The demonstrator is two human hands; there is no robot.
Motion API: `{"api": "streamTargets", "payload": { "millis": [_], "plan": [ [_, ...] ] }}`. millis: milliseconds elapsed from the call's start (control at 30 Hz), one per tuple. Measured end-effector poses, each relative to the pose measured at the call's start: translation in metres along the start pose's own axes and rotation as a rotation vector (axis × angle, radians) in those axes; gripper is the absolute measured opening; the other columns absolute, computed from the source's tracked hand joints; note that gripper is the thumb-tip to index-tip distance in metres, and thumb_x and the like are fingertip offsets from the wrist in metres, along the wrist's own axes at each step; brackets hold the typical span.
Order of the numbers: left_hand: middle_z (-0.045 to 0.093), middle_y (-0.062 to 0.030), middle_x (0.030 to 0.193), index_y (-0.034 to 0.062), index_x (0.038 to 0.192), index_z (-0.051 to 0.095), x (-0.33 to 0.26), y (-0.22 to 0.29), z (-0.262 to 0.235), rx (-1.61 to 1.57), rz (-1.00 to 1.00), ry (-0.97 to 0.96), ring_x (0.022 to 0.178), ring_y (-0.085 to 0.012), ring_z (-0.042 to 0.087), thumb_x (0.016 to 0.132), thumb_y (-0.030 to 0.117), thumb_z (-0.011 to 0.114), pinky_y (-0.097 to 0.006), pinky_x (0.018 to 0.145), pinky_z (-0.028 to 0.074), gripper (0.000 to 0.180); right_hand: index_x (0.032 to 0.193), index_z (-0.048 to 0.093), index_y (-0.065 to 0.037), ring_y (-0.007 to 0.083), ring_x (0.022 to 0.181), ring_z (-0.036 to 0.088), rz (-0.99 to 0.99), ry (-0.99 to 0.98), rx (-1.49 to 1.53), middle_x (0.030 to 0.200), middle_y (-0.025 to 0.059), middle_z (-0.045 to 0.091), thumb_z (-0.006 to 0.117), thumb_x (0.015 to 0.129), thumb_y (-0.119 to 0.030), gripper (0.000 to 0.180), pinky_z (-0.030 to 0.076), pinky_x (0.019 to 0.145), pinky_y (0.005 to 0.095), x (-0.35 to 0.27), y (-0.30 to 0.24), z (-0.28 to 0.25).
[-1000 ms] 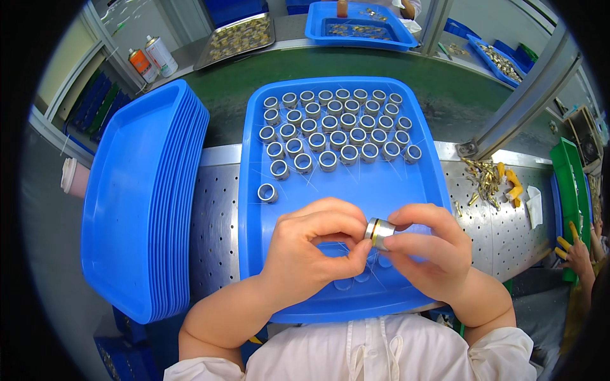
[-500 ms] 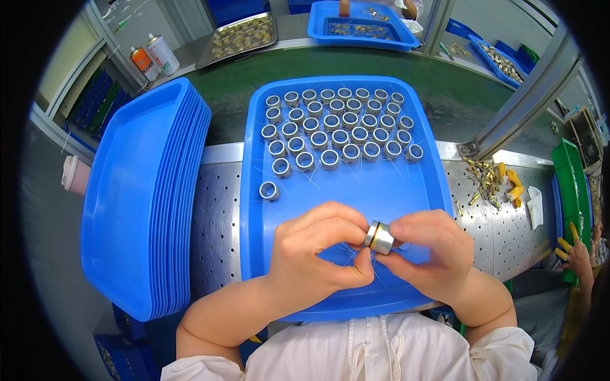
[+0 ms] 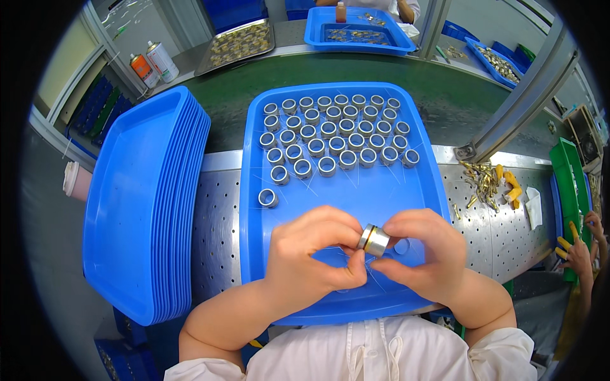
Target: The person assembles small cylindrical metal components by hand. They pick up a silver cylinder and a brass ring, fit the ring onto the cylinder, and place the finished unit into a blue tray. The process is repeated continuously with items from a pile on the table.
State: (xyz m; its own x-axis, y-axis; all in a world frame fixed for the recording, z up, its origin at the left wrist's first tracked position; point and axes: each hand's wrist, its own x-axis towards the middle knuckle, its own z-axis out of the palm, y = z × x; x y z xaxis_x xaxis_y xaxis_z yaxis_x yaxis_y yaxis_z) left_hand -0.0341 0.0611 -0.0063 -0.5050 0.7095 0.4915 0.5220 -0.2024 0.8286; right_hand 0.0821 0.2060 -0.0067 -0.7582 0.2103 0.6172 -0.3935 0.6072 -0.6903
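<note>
Above the near part of a blue tray (image 3: 305, 228), both hands meet at a short silver metal cylinder (image 3: 376, 241) with a gold-coloured band near its left end. My left hand (image 3: 311, 251) pinches the banded end between thumb and fingers. On the other end are the fingertips of my right hand (image 3: 429, 254), its thumb a little below the cylinder. Rows of open metal sleeves (image 3: 328, 129) stand upright in the far half of the tray, thin clear strands among them. One metal sleeve (image 3: 268, 198) stands apart, nearer me on the left.
Left of the tray leans a tall stack of blue trays (image 3: 136, 209). Brass-coloured parts (image 3: 484, 184) and yellow finger covers (image 3: 510, 187) lie on the perforated metal table (image 3: 502, 238). Beyond runs a green belt (image 3: 229, 95). Another person's hand (image 3: 578, 257) is by a green bin (image 3: 569, 178) at right.
The cylinder has tilted, its right end now lower. My right thumb has slid down and away from it, and my left hand has shifted slightly left.
</note>
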Motion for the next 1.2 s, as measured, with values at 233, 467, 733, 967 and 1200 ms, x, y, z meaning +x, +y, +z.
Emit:
{"api": "streamTargets", "payload": {
  "millis": [233, 467, 733, 967, 1200],
  "plan": [
    [0.063, -0.0079, 0.081, 0.0025, 0.078, 0.063, 0.0, 0.0046, -0.0004, 0.142, 0.112, 0.014, 0.062, -0.014, 0.062, 0.061, -0.004, 0.07, -0.023, 0.054, 0.052, 0.02, 0.097, 0.063, -0.001, 0.0178, 0.071, 0.064, -0.056, 0.012, -0.004, 0.083, 0.0103, 0.065, 0.079, 0.062, 0.001, 0.038, 0.053, 0.057, 0.0254, -0.0009, 0.0004, -0.0001],
    [0.064, -0.0082, 0.082, 0.0024, 0.079, 0.063, 0.0012, 0.0003, 0.0008, 0.055, 0.073, 0.031, 0.062, -0.0136, 0.062, 0.06, -0.004, 0.071, -0.023, 0.054, 0.052, 0.021, 0.1, 0.064, -0.003, 0.0199, 0.076, 0.063, -0.16, 0.0, -0.073, 0.092, 0.0113, 0.063, 0.076, 0.061, 0.006, 0.041, 0.054, 0.06, 0.0264, -0.0001, 0.0033, -0.0023],
    [0.063, -0.0067, 0.08, 0.0043, 0.077, 0.062, -0.0004, 0.0032, -0.0008, 0.183, 0.131, 0.031, 0.061, -0.0152, 0.062, 0.059, -0.002, 0.071, -0.024, 0.054, 0.051, 0.02, 0.1, 0.062, -0.001, 0.0191, 0.076, 0.063, -0.126, -0.02, -0.052, 0.092, 0.0122, 0.062, 0.076, 0.062, 0.006, 0.041, 0.054, 0.061, 0.0263, 0.0004, 0.001, -0.0023],
    [0.062, -0.0075, 0.085, 0.005, 0.082, 0.062, 0.0024, 0.004, 0.0, 0.224, 0.215, 0.052, 0.072, -0.0171, 0.063, 0.059, -0.002, 0.073, -0.026, 0.061, 0.053, 0.027, 0.099, 0.06, -0.001, 0.0183, 0.079, 0.063, 0.171, 0.019, 0.294, 0.093, 0.0133, 0.062, 0.077, 0.062, 0.005, 0.041, 0.053, 0.062, 0.0267, -0.0036, 0.005, -0.0015],
    [0.053, -0.0136, 0.108, -0.0034, 0.104, 0.056, 0.0022, 0.0045, -0.0039, -0.352, -0.211, -0.125, 0.094, -0.0181, 0.06, 0.061, -0.011, 0.072, -0.03, 0.083, 0.054, 0.046, 0.097, 0.062, -0.004, 0.0224, 0.082, 0.063, -0.057, -0.04, 0.093, 0.094, 0.0126, 0.062, 0.075, 0.06, 0.007, 0.041, 0.052, 0.068, 0.0292, 0.0043, 0.0074, -0.0087]
  ]
}}
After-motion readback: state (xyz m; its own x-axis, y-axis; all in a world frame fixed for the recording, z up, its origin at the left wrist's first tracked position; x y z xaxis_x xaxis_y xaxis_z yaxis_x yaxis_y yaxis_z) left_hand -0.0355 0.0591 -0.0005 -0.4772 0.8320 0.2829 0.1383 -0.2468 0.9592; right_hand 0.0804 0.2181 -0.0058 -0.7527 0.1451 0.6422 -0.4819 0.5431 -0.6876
